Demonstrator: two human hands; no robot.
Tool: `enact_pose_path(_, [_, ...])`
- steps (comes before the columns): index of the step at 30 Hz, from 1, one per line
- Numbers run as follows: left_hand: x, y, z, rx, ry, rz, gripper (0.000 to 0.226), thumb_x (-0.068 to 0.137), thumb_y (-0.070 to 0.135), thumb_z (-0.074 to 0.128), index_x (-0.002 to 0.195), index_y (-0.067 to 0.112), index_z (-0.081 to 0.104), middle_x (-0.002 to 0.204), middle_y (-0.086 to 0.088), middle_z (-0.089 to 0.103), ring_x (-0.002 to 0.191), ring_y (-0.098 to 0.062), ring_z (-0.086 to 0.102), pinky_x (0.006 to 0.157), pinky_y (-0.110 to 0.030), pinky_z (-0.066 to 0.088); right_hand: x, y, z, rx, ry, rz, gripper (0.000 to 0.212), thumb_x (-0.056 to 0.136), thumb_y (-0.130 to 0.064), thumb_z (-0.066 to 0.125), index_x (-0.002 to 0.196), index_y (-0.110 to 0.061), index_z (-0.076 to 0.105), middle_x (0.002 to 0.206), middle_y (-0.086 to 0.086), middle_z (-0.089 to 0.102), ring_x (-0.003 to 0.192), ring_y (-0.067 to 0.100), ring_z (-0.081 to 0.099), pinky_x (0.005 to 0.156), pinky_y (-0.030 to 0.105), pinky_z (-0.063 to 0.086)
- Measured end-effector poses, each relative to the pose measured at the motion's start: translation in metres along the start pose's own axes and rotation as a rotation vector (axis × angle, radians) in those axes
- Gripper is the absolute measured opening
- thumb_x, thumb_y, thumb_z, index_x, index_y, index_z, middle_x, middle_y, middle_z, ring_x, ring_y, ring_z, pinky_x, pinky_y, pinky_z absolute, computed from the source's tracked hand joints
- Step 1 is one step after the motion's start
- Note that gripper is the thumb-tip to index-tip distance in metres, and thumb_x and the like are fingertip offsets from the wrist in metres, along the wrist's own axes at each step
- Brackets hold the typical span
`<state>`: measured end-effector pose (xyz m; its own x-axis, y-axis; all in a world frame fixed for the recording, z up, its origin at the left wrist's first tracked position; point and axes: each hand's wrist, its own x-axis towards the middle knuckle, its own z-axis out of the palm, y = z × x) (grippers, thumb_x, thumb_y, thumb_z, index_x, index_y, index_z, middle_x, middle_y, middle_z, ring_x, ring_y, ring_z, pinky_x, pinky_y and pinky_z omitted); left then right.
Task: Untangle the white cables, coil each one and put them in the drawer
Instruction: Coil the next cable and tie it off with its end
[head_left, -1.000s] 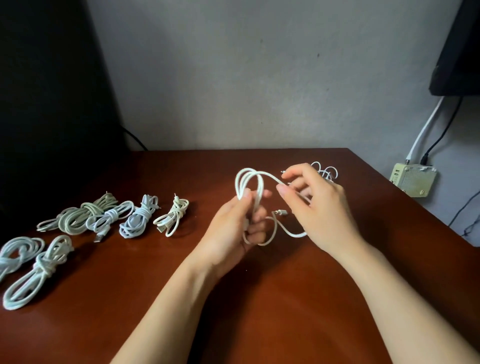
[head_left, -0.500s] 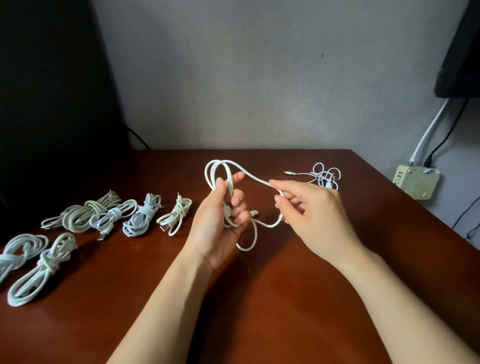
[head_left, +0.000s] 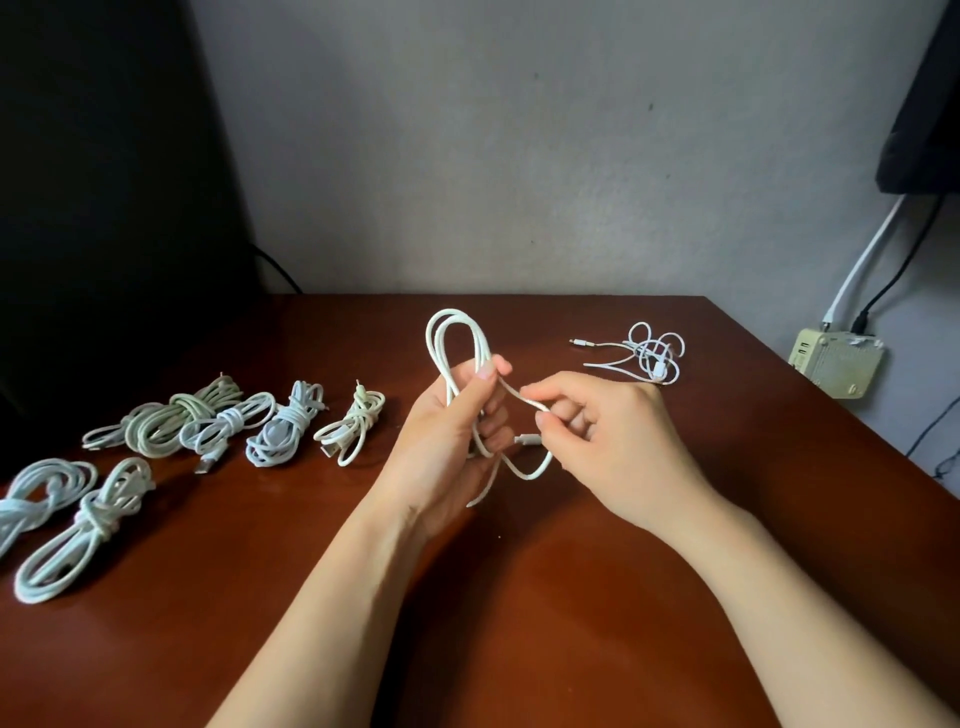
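Observation:
My left hand grips a white cable folded into tall loops that stick up above my thumb. My right hand pinches the same cable's loose strand just right of the loops; the tail curls below both hands with a plug end showing between them. A small tangle of thin white cables lies on the table at the back right. Several coiled, tied cables lie in a row on the left, with two larger coils nearer the left edge. No drawer is in view.
The brown wooden table ends at a grey wall behind. A beige power adapter with white and black leads hangs off the right edge. A dark object stands at the back left.
My left hand has stayed near the centre holding the loops while my right hand closed in toward it, shortening the strand between them.

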<state>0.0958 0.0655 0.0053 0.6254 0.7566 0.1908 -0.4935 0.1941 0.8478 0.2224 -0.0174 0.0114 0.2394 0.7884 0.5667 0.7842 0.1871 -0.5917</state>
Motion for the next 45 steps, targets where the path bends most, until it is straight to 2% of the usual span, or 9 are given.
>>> enact_pose_path(5, [-0.001,0.003,0.000,-0.009,0.004,0.011,0.011,0.091,0.022,0.052,0.082,0.018,0.058,0.064,0.002,0.029,0.054,-0.007,0.030,0.048,-0.017,0.029,0.000,0.002,0.008,0.149,-0.194,0.206,0.044,0.080,-0.034,0.071,0.119,-0.034,0.052,0.081,-0.011,0.066,0.069,0.007,0.062,0.068,0.029,0.053])
enact_pose_path(10, [-0.001,0.010,-0.001,-0.073,0.042,-0.029,0.023,0.099,0.023,0.048,0.078,0.023,0.056,0.062,0.001,0.034,0.051,-0.010,0.035,0.045,-0.019,0.032,-0.002,0.002,0.014,0.234,-0.366,0.200,0.012,0.087,-0.024,0.066,0.096,-0.033,0.065,0.090,-0.015,0.070,0.076,0.004,0.065,0.063,0.022,0.051])
enact_pose_path(16, [-0.003,0.014,0.004,-0.185,0.029,-0.013,0.024,0.093,0.022,0.054,0.071,0.021,0.061,0.068,0.000,0.046,0.051,-0.007,0.043,0.046,-0.018,0.038,-0.005,0.000,0.025,0.265,-0.412,0.193,0.014,0.088,-0.020,0.067,0.093,-0.033,0.067,0.080,-0.011,0.070,0.069,0.014,0.065,0.066,0.031,0.057])
enact_pose_path(21, [-0.002,0.015,0.004,-0.203,0.039,0.017,0.018,0.095,0.019,0.050,0.080,0.019,0.060,0.079,0.000,0.060,0.061,-0.007,0.046,0.048,-0.017,0.041,-0.003,0.001,0.025,0.378,-0.356,0.245,0.020,0.088,-0.016,0.066,0.081,-0.034,0.070,0.073,-0.002,0.068,0.065,0.009,0.060,0.061,0.022,0.051])
enact_pose_path(30, [-0.003,0.017,0.002,-0.250,0.028,0.042,0.015,0.094,0.024,0.047,0.081,0.021,0.054,0.080,0.001,0.063,0.062,-0.006,0.045,0.050,-0.016,0.041,-0.006,-0.001,0.031,0.371,-0.406,0.206,0.016,0.090,-0.017,0.063,0.091,-0.032,0.069,0.087,0.004,0.070,0.071,0.009,0.060,0.063,0.022,0.051])
enact_pose_path(36, [0.001,0.018,-0.003,-0.217,0.083,0.098,0.023,0.102,0.020,0.040,0.084,0.022,0.054,0.082,0.004,0.065,0.067,-0.007,0.048,0.052,-0.015,0.040,-0.001,0.006,0.026,0.336,-0.168,0.313,0.020,0.096,-0.015,0.052,0.082,-0.014,0.065,0.084,0.003,0.071,0.079,0.010,0.067,0.073,0.024,0.054])
enact_pose_path(39, [0.002,0.016,-0.003,-0.157,0.143,0.122,0.024,0.102,0.020,0.040,0.083,0.023,0.053,0.083,0.005,0.067,0.067,-0.006,0.050,0.053,-0.015,0.039,0.003,0.005,0.018,0.364,-0.058,0.395,0.022,0.099,-0.016,0.046,0.082,-0.012,0.059,0.078,0.004,0.071,0.069,0.015,0.070,0.061,0.016,0.050])
enact_pose_path(42, [0.003,0.012,-0.003,-0.104,0.195,0.129,0.022,0.102,0.022,0.041,0.083,0.025,0.053,0.083,0.007,0.068,0.072,-0.006,0.051,0.061,-0.017,0.039,0.001,0.002,0.013,0.185,-0.071,0.365,0.013,0.096,-0.018,0.052,0.084,-0.019,0.054,0.066,-0.001,0.064,0.047,0.007,0.060,0.051,0.018,0.044])
enact_pose_path(45, [0.004,0.012,-0.007,-0.065,0.243,0.131,0.022,0.102,0.025,0.041,0.084,0.028,0.052,0.086,0.011,0.067,0.087,-0.006,0.055,0.077,-0.024,0.038,-0.003,-0.003,0.013,-0.072,-0.140,0.253,0.016,0.088,-0.013,0.058,0.092,-0.028,0.052,0.065,-0.006,0.060,0.049,0.005,0.052,0.054,0.025,0.044])
